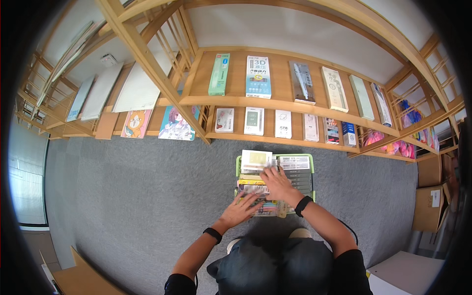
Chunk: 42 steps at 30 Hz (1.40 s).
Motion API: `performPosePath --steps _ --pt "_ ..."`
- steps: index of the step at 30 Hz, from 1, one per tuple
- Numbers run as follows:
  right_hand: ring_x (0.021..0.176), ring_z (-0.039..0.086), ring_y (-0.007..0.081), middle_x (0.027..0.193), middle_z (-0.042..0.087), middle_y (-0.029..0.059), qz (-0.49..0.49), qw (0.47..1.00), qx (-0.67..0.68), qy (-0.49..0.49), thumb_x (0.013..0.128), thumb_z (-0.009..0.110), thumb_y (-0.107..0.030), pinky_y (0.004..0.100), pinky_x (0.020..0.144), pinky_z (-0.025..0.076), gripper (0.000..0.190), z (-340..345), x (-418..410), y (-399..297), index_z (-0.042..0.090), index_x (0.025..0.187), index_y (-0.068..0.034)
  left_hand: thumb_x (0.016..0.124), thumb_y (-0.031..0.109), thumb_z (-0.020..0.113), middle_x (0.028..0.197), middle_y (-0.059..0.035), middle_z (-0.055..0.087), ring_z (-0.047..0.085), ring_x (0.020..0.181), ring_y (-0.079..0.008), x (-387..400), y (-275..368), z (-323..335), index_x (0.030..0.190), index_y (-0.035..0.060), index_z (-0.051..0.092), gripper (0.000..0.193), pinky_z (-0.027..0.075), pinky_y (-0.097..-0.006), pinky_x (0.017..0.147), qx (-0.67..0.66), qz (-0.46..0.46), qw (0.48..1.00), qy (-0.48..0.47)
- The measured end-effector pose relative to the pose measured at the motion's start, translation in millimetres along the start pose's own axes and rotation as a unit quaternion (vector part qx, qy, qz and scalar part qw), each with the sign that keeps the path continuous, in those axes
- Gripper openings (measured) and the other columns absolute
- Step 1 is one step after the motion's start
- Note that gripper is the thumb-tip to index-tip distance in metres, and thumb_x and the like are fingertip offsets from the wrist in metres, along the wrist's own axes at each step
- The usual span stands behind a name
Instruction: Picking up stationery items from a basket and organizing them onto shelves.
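A green-rimmed basket (312, 164) on the carpet before me is packed with rows of small cartons. My right hand (277, 182) reaches over its middle, fingertips at the lower right corner of a white box (257, 159). That box lies tilted on top at the far left of the basket; motion blur hides whether the fingers grip it. My left hand (238, 212) rests palm down with spread fingers at the near left, over cartons and a clear pack of coloured pens (266, 209). Dark grey cartons (299, 176) fill the right side. A yellow box (247, 181) lies between the hands.
Beyond the basket stands a wooden shelf (236, 100) with stationery boxes, including a green box (219, 73) and a blue-white box (258, 77). Notebooks (136, 86) lie on the left shelves. Cardboard boxes (429, 208) stand at right, a white cabinet (409, 271) at lower right.
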State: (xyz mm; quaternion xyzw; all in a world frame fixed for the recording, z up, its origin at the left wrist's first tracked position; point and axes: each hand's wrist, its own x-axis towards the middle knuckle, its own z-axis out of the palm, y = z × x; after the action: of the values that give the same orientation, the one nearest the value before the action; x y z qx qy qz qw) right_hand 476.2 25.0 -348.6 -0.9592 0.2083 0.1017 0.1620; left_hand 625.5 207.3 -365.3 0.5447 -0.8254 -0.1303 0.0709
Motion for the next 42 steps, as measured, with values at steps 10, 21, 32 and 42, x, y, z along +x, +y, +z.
performPosePath --steps 10,21,32,42 --pt "0.121 0.041 0.0359 0.13 0.043 0.0196 -0.078 0.992 0.086 0.052 0.068 0.078 -0.035 0.044 0.104 0.034 0.088 10.0 -14.6 17.6 0.038 0.133 0.007 0.079 0.041 0.068 0.152 -0.0198 0.019 0.019 0.141 -0.0364 44.0 -16.2 -17.1 0.144 0.0134 0.03 0.08 0.019 -0.0582 0.111 -0.018 -0.16 0.986 -0.029" --pt "0.123 0.041 0.0348 0.129 0.044 0.0204 -0.1 0.985 0.114 0.081 0.081 0.067 -0.035 0.0409 0.106 0.034 0.067 -2.6 -6.8 22.8 0.046 0.126 0.009 0.071 0.007 0.07 0.127 -0.0208 0.047 0.046 0.116 -0.0385 99.3 -47.3 -203.9 0.13 0.0045 0.047 0.063 0.039 -0.0454 0.097 0.067 -0.191 0.912 0.358" --pt "0.118 0.046 0.0387 0.129 0.043 0.0205 -0.037 0.965 0.217 0.14 0.086 0.063 -0.027 0.0435 0.1 0.04 0.047 -28.4 -30.1 32.1 0.052 0.121 0.002 0.078 0.033 0.068 0.091 -0.0131 0.05 0.052 0.084 -0.0306 133.5 -134.1 -263.6 0.088 0.0017 0.056 0.035 0.044 -0.0403 0.069 0.164 -0.391 0.835 0.35" --pt "0.075 0.062 0.0145 0.094 0.064 0.0091 0.049 0.77 0.614 0.165 0.097 0.049 -0.023 0.0288 0.07 0.051 0.035 -59.0 -74.0 72.2 0.05 0.127 -0.004 0.071 0.024 0.072 0.101 -0.0128 0.054 0.062 0.08 -0.0273 38.3 -42.4 -195.6 0.102 0.0034 0.054 0.042 0.053 -0.0367 0.06 0.074 -0.193 0.948 0.242"
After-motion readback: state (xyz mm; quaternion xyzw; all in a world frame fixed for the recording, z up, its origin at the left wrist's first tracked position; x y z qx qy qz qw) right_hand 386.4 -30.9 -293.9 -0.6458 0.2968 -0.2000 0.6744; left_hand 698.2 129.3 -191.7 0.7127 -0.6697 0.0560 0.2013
